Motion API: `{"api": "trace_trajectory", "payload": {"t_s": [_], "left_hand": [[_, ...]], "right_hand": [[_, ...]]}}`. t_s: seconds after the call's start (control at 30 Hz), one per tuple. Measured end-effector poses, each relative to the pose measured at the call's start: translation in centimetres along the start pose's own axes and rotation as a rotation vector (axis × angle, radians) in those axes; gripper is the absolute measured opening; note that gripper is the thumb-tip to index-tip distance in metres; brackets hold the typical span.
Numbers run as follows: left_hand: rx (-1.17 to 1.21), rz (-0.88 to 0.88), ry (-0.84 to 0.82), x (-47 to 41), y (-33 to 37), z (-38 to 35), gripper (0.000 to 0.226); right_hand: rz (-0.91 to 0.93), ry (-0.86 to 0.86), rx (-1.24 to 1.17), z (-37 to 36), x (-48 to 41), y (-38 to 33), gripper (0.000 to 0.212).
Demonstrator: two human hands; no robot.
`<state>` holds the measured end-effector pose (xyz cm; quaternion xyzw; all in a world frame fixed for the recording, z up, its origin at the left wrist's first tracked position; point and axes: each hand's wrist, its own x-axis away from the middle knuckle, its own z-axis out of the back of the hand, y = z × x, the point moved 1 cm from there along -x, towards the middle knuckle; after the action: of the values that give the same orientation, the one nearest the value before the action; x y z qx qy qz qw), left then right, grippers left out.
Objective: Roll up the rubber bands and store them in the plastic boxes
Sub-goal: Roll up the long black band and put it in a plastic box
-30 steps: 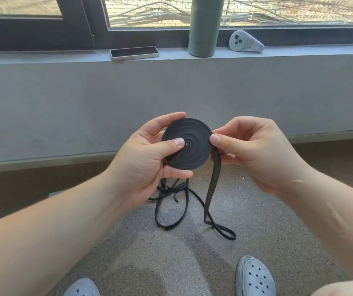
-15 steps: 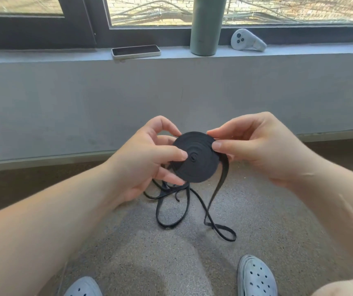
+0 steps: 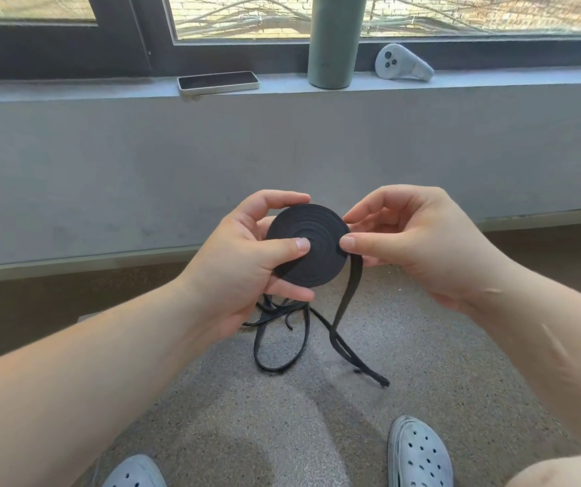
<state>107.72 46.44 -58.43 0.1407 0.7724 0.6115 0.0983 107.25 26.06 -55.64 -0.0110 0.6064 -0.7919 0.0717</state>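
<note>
Compared with half a second before, the left hand point(image 3: 243, 265) has taken a new hold on the rubber band roll point(image 3: 320, 265). Its thumb now lies flat on the face, close to the centre, and its fingers are curled behind and under the disc, so it grips the roll firmly. The right hand point(image 3: 422, 244) has slid from the face of the roll to its right edge. There its thumb and forefinger pinch the loose strip point(image 3: 347, 300) just where it leaves the roll. The roll also sits a little higher in the middle of the frame than in the earlier picture. I judge that one more part of a turn is finished and the hands are set for the next one.

The rest differs little. The strip hangs from the right edge down to the floor point(image 3: 457, 398). Its loops and free end lie in the lower middle of the frame, about where they were, so a good length remains to wind. The plastic boxes are not in view, so the storing seems not begun. On the ledge in the upper frame the phone point(image 3: 218, 81) and the bottle point(image 3: 334, 40) stand as before.
</note>
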Motion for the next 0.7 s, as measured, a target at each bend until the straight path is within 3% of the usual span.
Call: {"api": "trace_trajectory", "payload": {"t_s": [0.17,0.33,0.53,0.7], "left_hand": [[-0.023,-0.034,0.027,0.1,0.4,0.3,0.042],[0.032,-0.037,0.028,0.2,0.6,0.4,0.042],[0.101,-0.061,0.086,0.3,0.7,0.4,0.041],[0.160,-0.038,0.104,0.4,0.3,0.0,0.039]], "right_hand": [[0.031,-0.065,0.085,1.1,-0.3,-0.6,0.015],[0.021,-0.081,0.009,0.7,-0.1,-0.6,0.010],[0.083,0.062,-0.190,-1.9,0.9,0.4,0.006],[0.112,0.169,-0.225,-3.1,0.7,1.0,0.018]]}}
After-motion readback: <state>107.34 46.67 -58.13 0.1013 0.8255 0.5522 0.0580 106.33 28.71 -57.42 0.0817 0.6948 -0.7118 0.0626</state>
